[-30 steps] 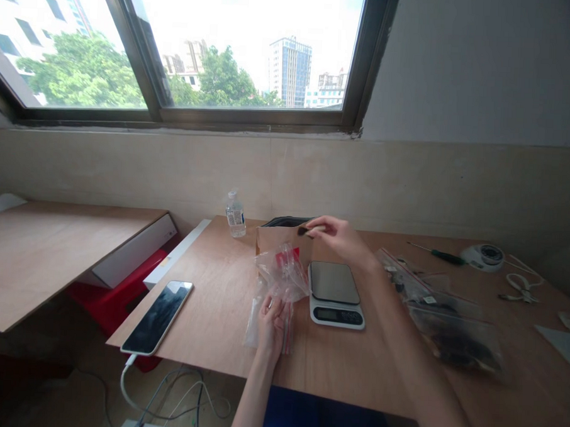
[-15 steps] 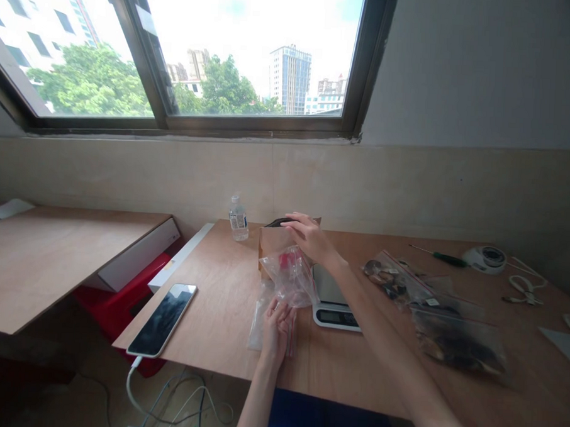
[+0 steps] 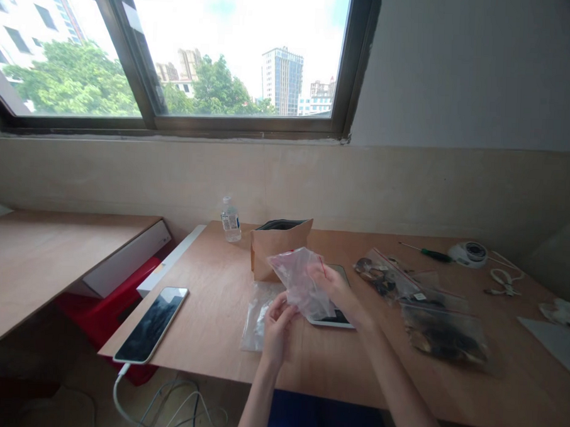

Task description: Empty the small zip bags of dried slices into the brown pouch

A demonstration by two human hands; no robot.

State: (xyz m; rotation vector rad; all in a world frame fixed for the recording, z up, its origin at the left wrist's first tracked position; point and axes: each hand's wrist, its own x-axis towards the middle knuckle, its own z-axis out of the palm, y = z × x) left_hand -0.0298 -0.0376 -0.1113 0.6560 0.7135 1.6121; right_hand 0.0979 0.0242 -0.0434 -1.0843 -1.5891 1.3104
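Note:
Between my two hands is a clear zip bag (image 3: 297, 274) with a red zip strip along its top. My left hand (image 3: 279, 317) pinches the bag's lower left corner. On the other side, my right hand (image 3: 333, 285) has its fingers closed on the bag's upper right edge. Behind the bag stands a brown paper pouch (image 3: 280, 248), upright with its top gaping. A kitchen scale (image 3: 334, 320) lies under my right hand and is partly hidden. More clear plastic bags (image 3: 254, 322) lie flat on the table beside my left hand.
Filled zip bags (image 3: 443, 337) lie to the right, below a green-handled screwdriver (image 3: 437, 255) and a white dome camera (image 3: 469, 253) with a coiled cable (image 3: 503, 283). To the left are a water bottle (image 3: 230, 221) and a charging phone (image 3: 152, 324) near the table edge.
My right hand has come down from the paper pouch's mouth and now grips the bag's right side. The bag is spread between both hands. The view has shifted slightly right.

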